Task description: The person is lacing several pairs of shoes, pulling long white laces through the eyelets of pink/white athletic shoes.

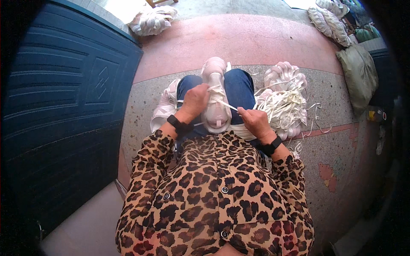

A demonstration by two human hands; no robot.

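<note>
A pale pink sneaker point(215, 91) lies on my lap between my knees, toe pointing away from me. My left hand point(195, 101) grips the sneaker's left side near the lacing. My right hand point(254, 120) pinches a white shoelace point(226, 105) that runs taut from the sneaker's eyelets toward my fingers. Both wrists carry black bands. A loose bundle of white laces point(284, 109) rests just right of my right knee.
More pale sneakers sit on the floor by my left knee point(164, 109) and beyond the lace bundle point(285, 76). A dark blue metal door point(64, 106) stands on the left. Bundles of shoes point(153, 20) and filled sacks point(358, 72) lie farther away on the speckled floor.
</note>
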